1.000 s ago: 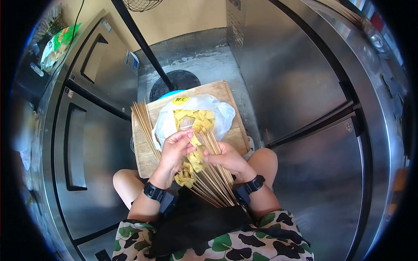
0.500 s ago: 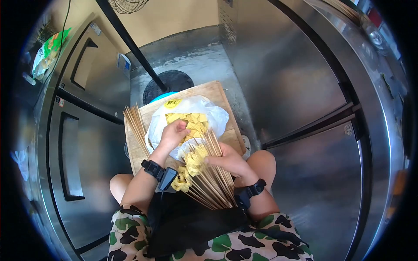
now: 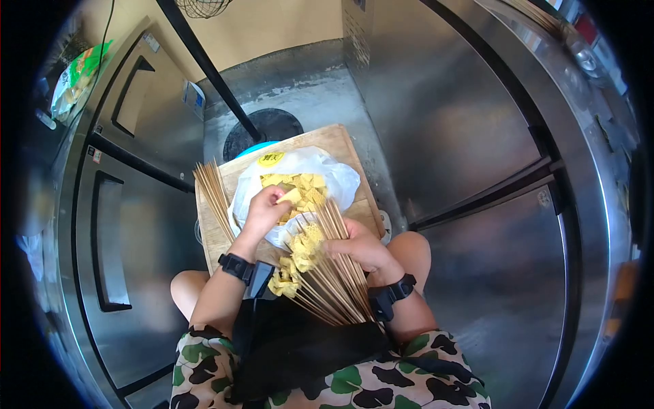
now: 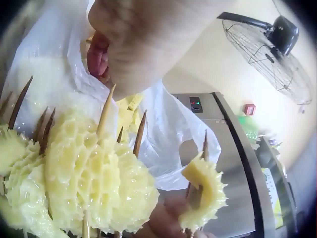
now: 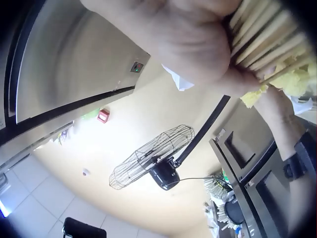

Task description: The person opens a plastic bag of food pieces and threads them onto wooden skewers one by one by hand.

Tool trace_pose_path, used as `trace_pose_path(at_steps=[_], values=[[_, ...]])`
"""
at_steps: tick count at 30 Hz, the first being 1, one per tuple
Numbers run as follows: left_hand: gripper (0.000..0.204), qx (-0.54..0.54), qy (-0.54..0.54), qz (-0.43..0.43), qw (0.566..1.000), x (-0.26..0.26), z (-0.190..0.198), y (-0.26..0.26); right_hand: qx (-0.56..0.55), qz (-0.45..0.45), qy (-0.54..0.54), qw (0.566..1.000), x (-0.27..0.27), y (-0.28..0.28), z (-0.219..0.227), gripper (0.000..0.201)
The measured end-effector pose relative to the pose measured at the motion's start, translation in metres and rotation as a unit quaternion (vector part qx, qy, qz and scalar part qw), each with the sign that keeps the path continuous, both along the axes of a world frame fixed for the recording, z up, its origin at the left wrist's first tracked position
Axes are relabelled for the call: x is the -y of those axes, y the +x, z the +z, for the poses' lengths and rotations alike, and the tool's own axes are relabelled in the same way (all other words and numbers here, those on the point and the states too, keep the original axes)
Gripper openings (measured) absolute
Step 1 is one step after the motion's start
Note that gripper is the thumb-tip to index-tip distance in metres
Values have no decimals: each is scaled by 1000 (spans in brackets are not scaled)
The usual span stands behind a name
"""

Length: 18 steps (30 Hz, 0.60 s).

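Observation:
My left hand (image 3: 262,213) is over the mouth of a white plastic bag (image 3: 343,178), pinching a flat yellow piece of honeycomb tripe (image 3: 291,198) between thumb and fingers. More cut tripe (image 3: 315,183) lies in the bag. My right hand (image 3: 364,248) grips a thick bundle of bamboo skewers (image 3: 327,290), whose lower ends rest against the black apron on the lap. Several skewers in the bundle carry threaded tripe (image 3: 304,244). Close up in the left wrist view, the threaded tripe (image 4: 81,168) shows honeycomb cells, with pointed skewer tips sticking out above it.
The bag stands on a wooden board (image 3: 327,140) in front of the knees. Loose bare skewers (image 3: 212,194) lie along the board's left edge. Steel refrigerators (image 3: 470,136) flank both sides. A black fan pole (image 3: 211,68) rises from a round base (image 3: 283,123) behind the board.
My left hand has left the threaded tripe, reached forward to the bag, and now has a fresh piece of tripe pinched. My right hand has kept its grip on the skewers.

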<state>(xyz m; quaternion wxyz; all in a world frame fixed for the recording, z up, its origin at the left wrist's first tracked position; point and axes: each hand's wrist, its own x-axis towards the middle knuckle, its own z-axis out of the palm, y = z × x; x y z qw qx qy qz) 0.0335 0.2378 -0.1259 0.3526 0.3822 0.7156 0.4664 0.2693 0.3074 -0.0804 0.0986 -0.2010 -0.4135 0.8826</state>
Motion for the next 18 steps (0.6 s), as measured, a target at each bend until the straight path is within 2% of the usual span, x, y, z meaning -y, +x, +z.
trace_pose_path(at_steps=[1,4,7,12,15,18], values=[[13,113,104,2,988,5,-1,-2,12,-12,-2,1000,2,-1,5,28],[14,274,96,73,954,24,55,14,8,9,37,999,6,-5,-16,24],[14,295,108,72,947,41,65,21,41,3,49,998,11,-8,-2,28],[17,286,121,75,948,49,69,28,17,15,32,999,15,-10,-4,32],[20,213,105,86,968,45,73,34,11,11,34,999,16,-11,-2,33],[24,184,103,88,974,40,82,40,10,13,40,999,15,-11,1,33]])
